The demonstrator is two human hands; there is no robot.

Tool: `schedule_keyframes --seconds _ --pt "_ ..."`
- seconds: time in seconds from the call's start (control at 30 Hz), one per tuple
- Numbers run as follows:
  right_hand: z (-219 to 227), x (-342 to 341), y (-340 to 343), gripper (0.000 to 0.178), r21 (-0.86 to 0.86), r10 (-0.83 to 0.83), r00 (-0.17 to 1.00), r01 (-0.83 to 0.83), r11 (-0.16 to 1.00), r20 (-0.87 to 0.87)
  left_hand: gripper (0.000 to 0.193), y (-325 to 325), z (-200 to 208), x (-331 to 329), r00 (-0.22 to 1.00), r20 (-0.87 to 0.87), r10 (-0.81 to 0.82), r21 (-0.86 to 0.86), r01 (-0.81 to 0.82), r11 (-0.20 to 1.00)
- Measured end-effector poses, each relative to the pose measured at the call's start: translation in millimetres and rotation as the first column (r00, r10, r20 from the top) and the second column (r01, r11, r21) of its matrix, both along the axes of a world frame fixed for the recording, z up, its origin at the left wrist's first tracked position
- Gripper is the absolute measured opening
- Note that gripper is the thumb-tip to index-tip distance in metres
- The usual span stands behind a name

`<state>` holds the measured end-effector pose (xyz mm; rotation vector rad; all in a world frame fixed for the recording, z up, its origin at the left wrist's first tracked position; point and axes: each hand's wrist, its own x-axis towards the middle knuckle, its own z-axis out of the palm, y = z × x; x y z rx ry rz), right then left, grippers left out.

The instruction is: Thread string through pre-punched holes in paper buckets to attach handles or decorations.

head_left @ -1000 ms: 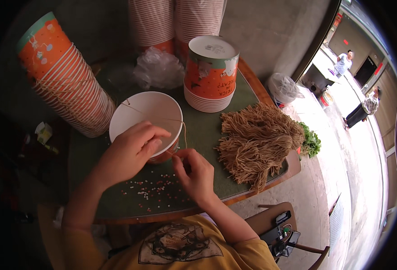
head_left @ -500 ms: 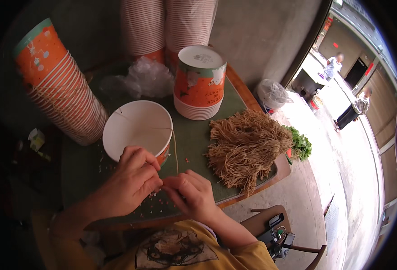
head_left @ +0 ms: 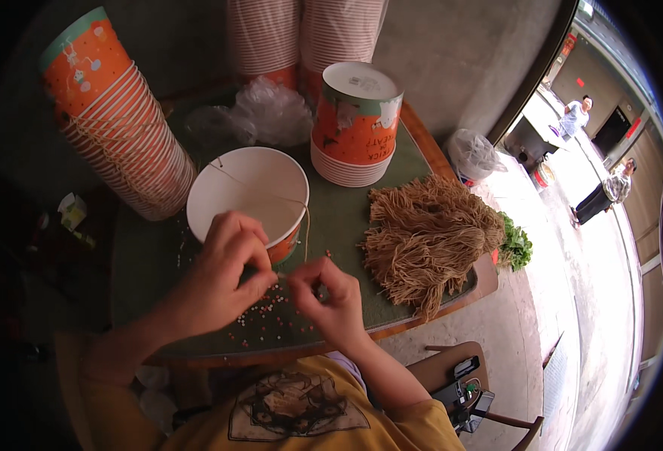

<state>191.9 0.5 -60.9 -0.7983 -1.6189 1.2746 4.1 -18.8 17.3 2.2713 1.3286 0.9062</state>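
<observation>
In front of me an orange paper bucket with a white inside (head_left: 233,180) stands upright. A thin tan cord (head_left: 308,229) comes from its far-left rim, crosses the mouth and hangs over the right side towards my right hand (head_left: 333,297). That hand is closed in a pinch at the cord's lower end. Close by on the left, my left hand (head_left: 230,267) is also pinched, thumb against fingers. Something tiny shows at its fingertips, too small to name. A narrow gap separates the two hands. Small white and red bits (head_left: 271,304) lie on the green tabletop beneath them.
Nested buckets (head_left: 124,135) lean at left; another inverted stack (head_left: 358,143) stands behind right. Wrapped stacks (head_left: 339,37) and a clear plastic bag (head_left: 275,113) are at the back. A bundle of tan cords (head_left: 433,240) lies right. Beyond the doorway are two people.
My hands have drawn slightly apart from where their fingertips met. The view has shifted, so the table and buckets sit farther right and a little higher.
</observation>
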Motion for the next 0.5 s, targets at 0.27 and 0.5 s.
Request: schedule_keyframes --seconds 0.27,0.5 --pt "-22 -31 24 0.016 0.349 -0.362 0.928 0.368 0.862 -0.085 0.021 16 -9 0 0.993 0.002 0.119 -0.138 -0.118 0.983" --pt "-14 -33 26 0.014 0.306 -0.384 0.922 0.379 0.873 -0.047 0.026 19 -13 4 0.988 0.008 0.155 -0.152 -0.152 0.977"
